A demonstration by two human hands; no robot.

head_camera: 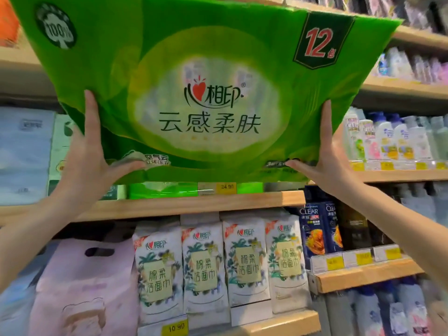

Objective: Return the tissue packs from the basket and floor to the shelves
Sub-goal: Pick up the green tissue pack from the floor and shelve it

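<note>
Holding green tissue pack (194, 81) overhead, left hand (84, 156), right hand (324, 158), wooden shelf (194, 204) below

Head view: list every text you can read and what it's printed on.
"心相印", "云感柔肤", "12", "100%": big green tissue pack, held by left hand and right hand.
"心相印", "棉柔洁面巾": white packs.
"CLEAR": dark blue bottle.
"24.90": yellow tag.
"10.90": yellow tag.
Other tags and bottle labels: too blurred.

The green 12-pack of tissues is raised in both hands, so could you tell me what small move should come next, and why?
Probably ease the green 12-pack forward onto the wooden shelf: both hands, left and right, hold its lower edge just above it.
</note>
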